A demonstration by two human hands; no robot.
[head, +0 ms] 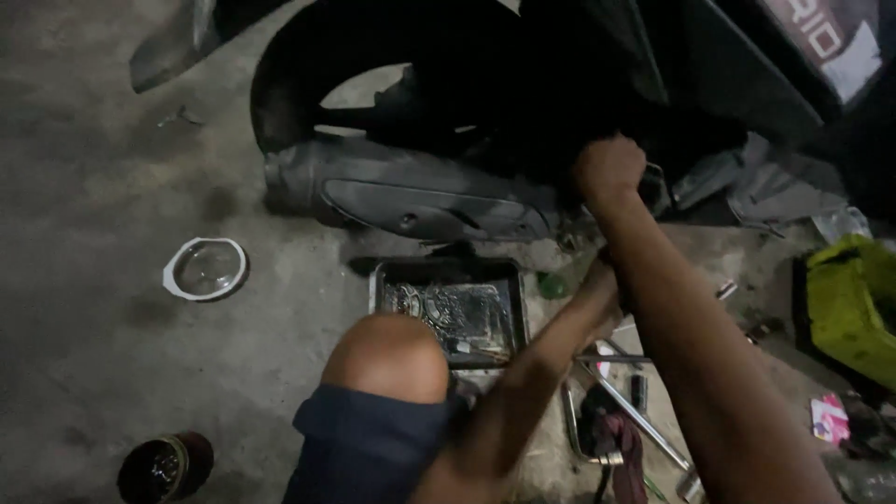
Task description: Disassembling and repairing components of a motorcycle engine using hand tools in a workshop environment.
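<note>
1. On the concrete floor point(84, 187) in front of me stands a black scooter point(485, 103). Its rear wheel sits under a dark mudguard, with a long grey engine cover point(420, 201) low on its side.
2. At the far left lie a clear plastic lid point(205, 269) and, nearer me, a dark round tin point(165, 467).
3. A shallow metal tray point(450, 308) holding dark oily liquid sits just below the engine cover, beside my bare knee point(387, 355).
4. My left hand point(602, 294) reaches down beside the tray; its fingers are hidden behind my right arm, so I cannot tell their grip.
5. My right hand point(609, 168) is curled into a closed fist against the scooter's underside; what it grips is too dark to see.
6. A long metal wrench point(644, 420) lies on the floor by my right arm, and a yellow-green bag point(854, 303) sits far right. The light is dim.
</note>
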